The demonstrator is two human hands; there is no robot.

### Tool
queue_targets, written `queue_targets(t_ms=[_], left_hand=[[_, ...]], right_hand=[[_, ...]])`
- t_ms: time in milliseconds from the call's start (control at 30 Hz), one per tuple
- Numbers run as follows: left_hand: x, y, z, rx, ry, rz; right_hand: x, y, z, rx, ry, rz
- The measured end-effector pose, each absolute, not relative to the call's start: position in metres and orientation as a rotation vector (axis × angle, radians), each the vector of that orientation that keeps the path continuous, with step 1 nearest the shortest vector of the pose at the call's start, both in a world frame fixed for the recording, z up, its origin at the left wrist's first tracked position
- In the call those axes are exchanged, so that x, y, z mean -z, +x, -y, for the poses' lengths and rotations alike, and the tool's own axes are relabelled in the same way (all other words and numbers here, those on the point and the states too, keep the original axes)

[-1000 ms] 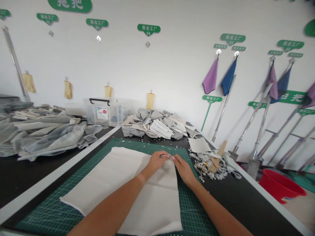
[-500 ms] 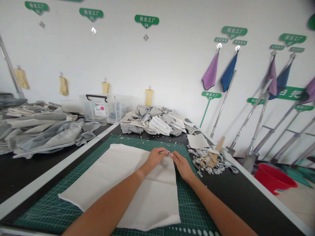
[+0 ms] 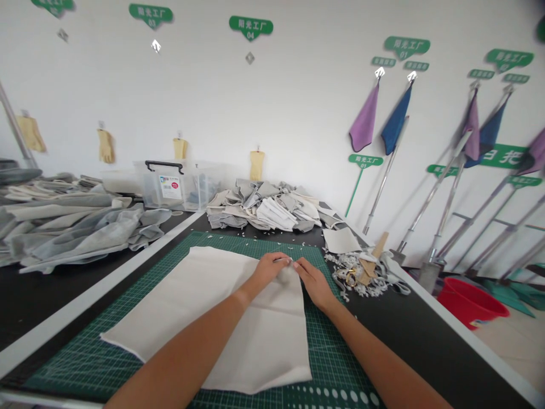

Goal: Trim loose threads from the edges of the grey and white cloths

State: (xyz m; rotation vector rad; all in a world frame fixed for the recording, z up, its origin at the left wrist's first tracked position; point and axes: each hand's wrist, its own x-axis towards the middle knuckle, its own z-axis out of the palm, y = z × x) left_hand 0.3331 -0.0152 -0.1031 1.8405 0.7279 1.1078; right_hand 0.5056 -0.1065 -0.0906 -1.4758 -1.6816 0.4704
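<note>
A pale off-white piece of fabric (image 3: pixel 204 301) lies spread over the green cutting mat (image 3: pixel 340 363), its near edge slightly curled. At its far right corner, my left hand (image 3: pixel 271 270) pinches the fabric edge between thumb and fingers. Close beside it, my right hand (image 3: pixel 313 279) also pinches that corner, the fingertips of both hands almost meeting. The corner is lifted a little from the mat. Whatever small detail sits between the fingertips is too small to make out.
Fabric heaps lie at the left (image 3: pixel 85 227) and back (image 3: pixel 272 207). Behind stands a clear plastic box (image 3: pixel 170 190). To the right are a small fabric square (image 3: pixel 341 241) and a scrap pile (image 3: pixel 361 275) with scissors handles (image 3: pixel 350 277). A red bucket (image 3: pixel 470 301) stands beyond the table edge.
The view has tilted slightly, so everything sits a little higher in the picture. Both hands stay at the same fabric corner, with only tiny finger movement.
</note>
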Motion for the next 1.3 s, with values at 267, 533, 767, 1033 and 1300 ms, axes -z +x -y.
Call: queue_targets(t_ms=[267, 533, 767, 1033, 1300], left_hand=[[0.104, 0.333, 0.015, -1.068, 1.839, -0.662], [0.096, 0.33, 0.021, -1.012, 1.839, -0.631], [0.104, 0.332, 0.015, -1.015, 1.836, -0.648], [0.107, 0.333, 0.012, -0.992, 1.838, -0.706], [0.109, 0.332, 0.01, -0.978, 1.857, -0.734]], right_hand=[[0.092, 0.507, 0.106, -0.45, -1.511, 1.719], [0.091, 0.507, 0.106, -0.436, -1.51, 1.723], [0.091, 0.507, 0.106, -0.421, -1.529, 1.757], [0.093, 0.508, 0.105, -0.384, -1.553, 1.794], [0.093, 0.509, 0.104, -0.367, -1.561, 1.82]])
